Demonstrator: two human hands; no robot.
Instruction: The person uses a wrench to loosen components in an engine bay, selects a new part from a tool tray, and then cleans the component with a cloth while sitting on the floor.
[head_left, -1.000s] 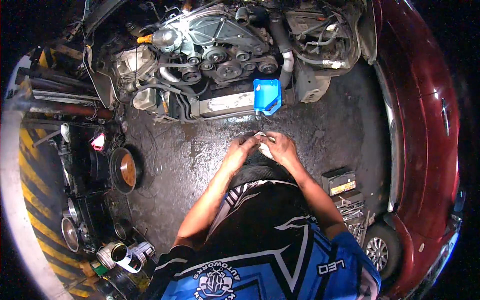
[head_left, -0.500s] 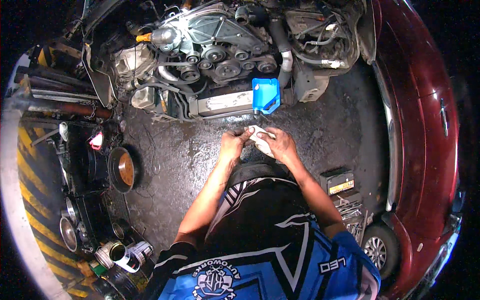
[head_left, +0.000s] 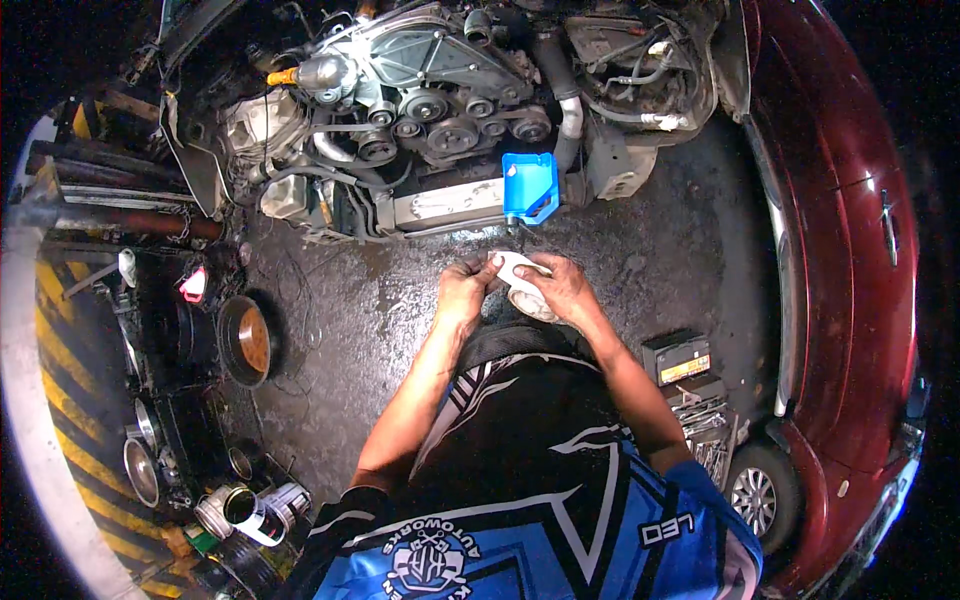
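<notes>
Both my left hand and my right hand grip a crumpled white cloth in front of my waist, fingers closed on it, with part of it hanging below my right fingers. Above my hands, a blue cut plastic container sits at the front of an exposed engine, against the long metal bar beneath the belt pulleys. An orange-handled object rests at the engine's upper left.
A red car runs along the right. A battery and metal tools sit at lower right. A round pan, several cans and dark parts line the left, beside a yellow-striped strip.
The white cloth has been lifted and spread, so more of it shows between my hands. My hands have moved slightly upward and leftward, still gripping it.
</notes>
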